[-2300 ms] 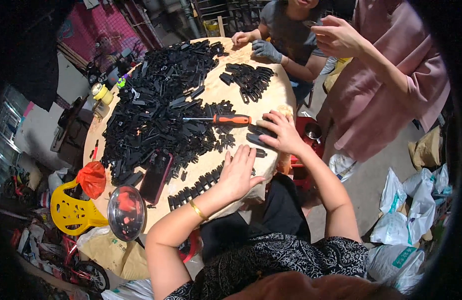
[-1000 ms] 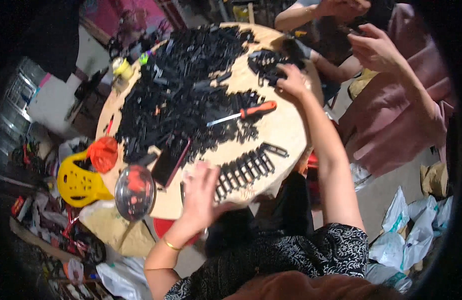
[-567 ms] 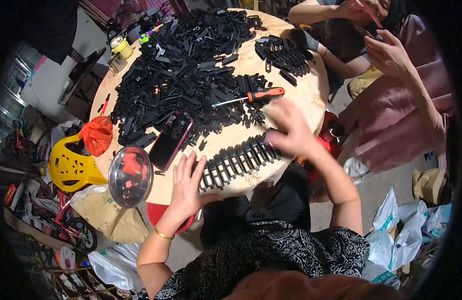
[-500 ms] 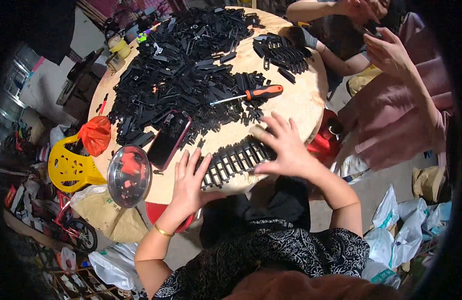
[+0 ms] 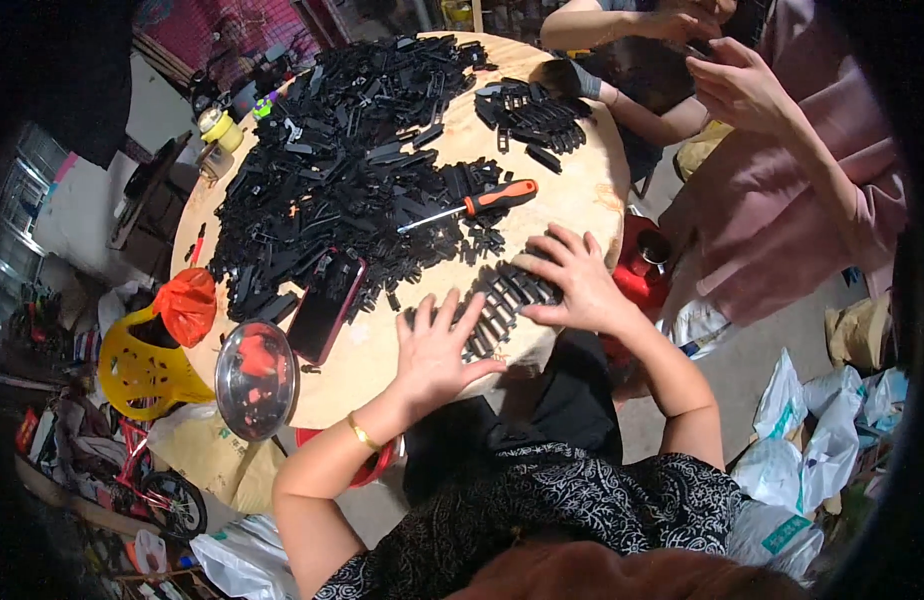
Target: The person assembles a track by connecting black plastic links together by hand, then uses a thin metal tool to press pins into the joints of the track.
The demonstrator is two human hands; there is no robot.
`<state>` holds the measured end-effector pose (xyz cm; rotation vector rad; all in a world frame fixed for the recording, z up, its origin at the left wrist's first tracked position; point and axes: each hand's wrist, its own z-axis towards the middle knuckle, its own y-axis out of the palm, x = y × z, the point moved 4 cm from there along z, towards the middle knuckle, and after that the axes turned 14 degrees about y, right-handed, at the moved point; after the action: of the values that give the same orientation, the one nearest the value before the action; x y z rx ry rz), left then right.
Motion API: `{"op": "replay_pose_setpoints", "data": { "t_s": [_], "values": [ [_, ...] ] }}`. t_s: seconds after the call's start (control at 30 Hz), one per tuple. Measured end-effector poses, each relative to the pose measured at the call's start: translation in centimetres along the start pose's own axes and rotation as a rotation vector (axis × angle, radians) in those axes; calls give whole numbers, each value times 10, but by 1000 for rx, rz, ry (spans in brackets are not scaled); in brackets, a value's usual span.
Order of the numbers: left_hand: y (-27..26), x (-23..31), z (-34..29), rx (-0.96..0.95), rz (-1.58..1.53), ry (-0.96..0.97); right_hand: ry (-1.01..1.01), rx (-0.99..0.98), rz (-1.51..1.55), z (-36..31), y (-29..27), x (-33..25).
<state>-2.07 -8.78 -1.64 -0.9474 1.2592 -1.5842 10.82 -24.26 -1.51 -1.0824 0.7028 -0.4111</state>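
Note:
A row of black plastic pieces (image 5: 497, 316) lies side by side at the near edge of the round wooden table (image 5: 367, 385). At its left end, my left hand (image 5: 437, 348) rests with fingers spread, covering part of the row. My right hand (image 5: 582, 285) is laid over the right end, fingers apart, the thumb toward the near edge. Neither hand is wrapped round a piece. Beyond them spreads a big heap of black plastic pieces (image 5: 332, 190). A screwdriver (image 5: 497, 197) with an orange and black handle lies at the heap's near right side.
Left of my left hand are a phone (image 5: 325, 308) and a clear bowl (image 5: 257, 380) with red bits. A red plastic bag (image 5: 187, 305) hangs by a yellow chair (image 5: 147, 370). More black pieces (image 5: 532, 120) lie far right, near other people's hands (image 5: 737, 85).
My left hand has moved right along the row, and the stretch of row between my hands is shorter. The whole view has shifted slightly.

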Motion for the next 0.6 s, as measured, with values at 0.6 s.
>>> {"op": "replay_pose_setpoints", "data": {
  "t_s": [0.6],
  "values": [
    [45,45,169,226,126,67,97,211,120,90,4,144]
  ]
}}
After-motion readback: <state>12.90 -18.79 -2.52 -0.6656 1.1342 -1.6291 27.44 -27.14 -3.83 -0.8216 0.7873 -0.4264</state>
